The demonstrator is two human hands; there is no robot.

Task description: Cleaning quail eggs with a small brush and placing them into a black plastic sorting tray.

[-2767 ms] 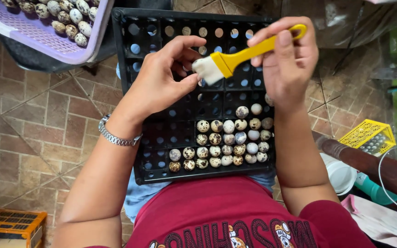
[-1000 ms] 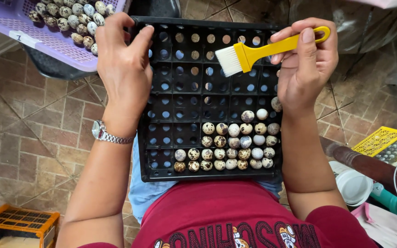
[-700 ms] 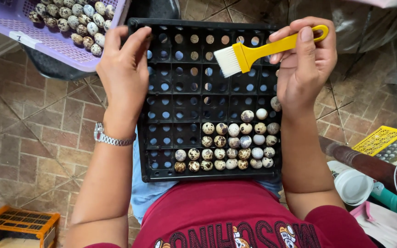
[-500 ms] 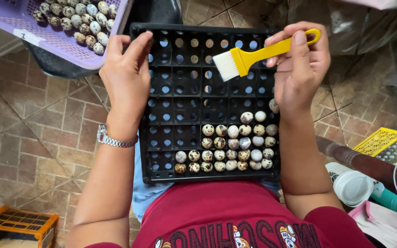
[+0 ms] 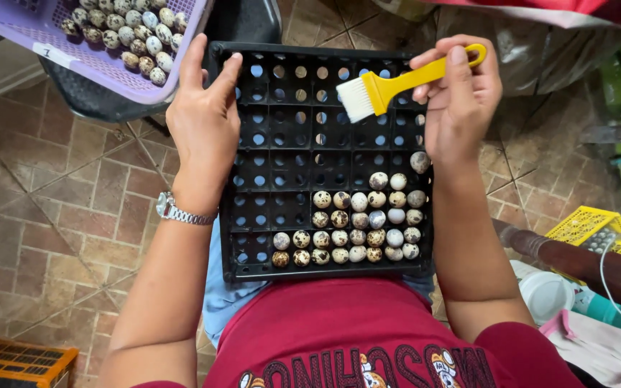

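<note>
Head view: filling a black egg tray on the lap, brush in hand.
Left hand flat and open on tray's upper-left cells, empty, near lilac basket of speckled eggs; right hand closed round yellow brush at upper right. Filled rows of quail eggs low right. Next, probably: reaching up-left for another egg, past the basket rim. Yellow crate at right edge.
</note>
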